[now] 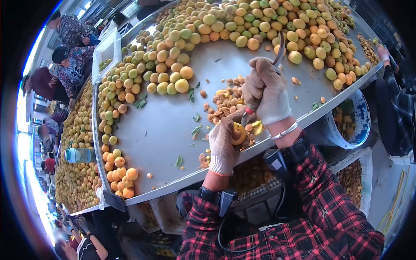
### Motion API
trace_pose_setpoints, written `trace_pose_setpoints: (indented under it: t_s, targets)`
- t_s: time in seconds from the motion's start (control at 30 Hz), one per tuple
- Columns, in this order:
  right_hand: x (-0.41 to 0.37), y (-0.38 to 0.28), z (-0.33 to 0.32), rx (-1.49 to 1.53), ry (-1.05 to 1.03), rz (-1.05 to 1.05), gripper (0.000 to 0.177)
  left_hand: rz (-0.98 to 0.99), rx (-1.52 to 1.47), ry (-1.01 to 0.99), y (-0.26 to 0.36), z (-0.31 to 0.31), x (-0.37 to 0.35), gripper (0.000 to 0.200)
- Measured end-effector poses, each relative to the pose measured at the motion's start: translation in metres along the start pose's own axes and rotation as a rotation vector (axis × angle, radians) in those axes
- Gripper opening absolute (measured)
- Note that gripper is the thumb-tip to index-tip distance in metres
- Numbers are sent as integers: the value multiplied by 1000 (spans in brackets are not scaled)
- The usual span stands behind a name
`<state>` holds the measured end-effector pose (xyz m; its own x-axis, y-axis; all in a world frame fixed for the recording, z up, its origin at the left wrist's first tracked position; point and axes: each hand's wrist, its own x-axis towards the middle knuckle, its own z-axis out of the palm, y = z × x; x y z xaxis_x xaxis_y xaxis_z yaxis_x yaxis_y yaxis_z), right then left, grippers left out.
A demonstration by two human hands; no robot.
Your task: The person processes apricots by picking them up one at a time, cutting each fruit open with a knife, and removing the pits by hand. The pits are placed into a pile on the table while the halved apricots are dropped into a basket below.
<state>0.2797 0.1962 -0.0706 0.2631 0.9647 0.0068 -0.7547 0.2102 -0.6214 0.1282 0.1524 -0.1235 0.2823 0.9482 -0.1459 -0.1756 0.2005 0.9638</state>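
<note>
My left hand (224, 143), in a stained knit glove, is closed around a cut yellow-orange apricot (238, 133) near the table's front edge. Just above and to its right, my right hand (266, 93), also gloved, grips a curved knife (281, 50). The knife's blade points up and away from me, while a red part (249, 111) shows below the fist, close to the apricot. Beside both hands lies a pile of apricot stones and cut pieces (225, 102). My fingers partly hide the apricot and the knife's handle.
Whole apricots (208, 26) are heaped along the far and left sides of the metal table (160, 125). Loose leaves (179, 160) lie on it. A bucket (362, 115) and a white crate (367, 182) stand below at right. Several people work at left; another person's hand (383, 53) is at right.
</note>
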Motion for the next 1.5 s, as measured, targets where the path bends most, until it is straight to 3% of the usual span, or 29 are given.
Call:
trace_pose_setpoints:
  t_s: [0.03, 0.1, 0.17, 0.23, 0.37, 0.43, 0.53, 0.67, 0.73, 0.87, 0.93, 0.97, 1.0, 1.03, 1.07, 1.2, 1.27, 1.33, 1.37, 1.4, 1.43, 1.47, 1.5]
  targets:
    - [0, 0, 1, 12, 31, 6, 28, -3, 1, -6, -5, -3, 2, 27]
    - [0, 1, 3, 23, 62, -5, 25, 700, 944, -2, -10, -7, 5, 33]
    - [-1, 0, 5, -39, 110, -15, 19, 631, 801, -2, -14, -2, 4, 35]
    - [-1, -2, 7, -44, 125, -16, 17, 198, 345, 42, -29, -6, 8, 31]
    - [-3, 3, 5, -114, 62, -33, 22, 231, 442, 33, -17, -3, 4, 20]
    - [-5, 4, 8, -136, 63, -23, 22, 538, 590, 88, -13, 1, 2, 21]
    - [-5, 6, 9, -115, 48, 0, 18, 423, 519, 150, -13, 4, 0, 31]
    - [-5, 10, 4, -17, 20, 110, 14, 483, 638, 151, -13, 1, -1, 31]
    - [-6, 14, 3, -33, 4, 102, 13, 410, 460, 117, -11, 3, -1, 31]
    - [-11, 19, 7, -72, -50, 103, 11, 335, 500, 133, -11, -1, 1, 34]
    - [-13, 17, 7, -63, -120, 158, 11, -27, 99, 158, -10, -2, 1, 20]
    - [-13, 15, 8, -55, -191, 212, 11, -28, 99, 158, -10, -6, 1, 20]
    - [-15, 12, 9, -55, -191, 213, 11, 309, 550, 85, -11, -11, 1, 28]
    - [-18, 8, 12, -78, -267, 217, 11, 649, 997, 4, -11, -13, 1, 49]
    - [-20, 5, 14, -100, -343, 221, 12, 648, 997, 4, -12, -14, 0, 49]
    - [-21, -1, 12, -57, -460, 241, 12, 623, 814, -110, -3, -4, -7, 52]
    - [-20, -1, 10, 35, -703, 270, 12, 600, 728, -132, -8, -1, -8, 49]
    - [-17, 7, 6, 110, -586, 259, 13, 248, 421, -159, -21, -3, -7, 34]
    - [-16, 9, 4, 181, -466, 244, 13, 249, 422, -161, -25, -5, -5, 34]
    - [-14, 9, 5, 178, -466, 242, 13, -48, -260, -176, -20, -3, 0, 29]
    - [-13, 9, 7, 147, -341, 154, 15, -349, -940, -176, -14, -1, 3, 26]
    - [-11, 10, 9, 116, -217, 67, 16, -336, -770, 13, -10, 8, -2, 34]
    - [-9, 8, 11, 116, -225, 70, 16, -327, -772, 16, -3, 10, -1, 34]
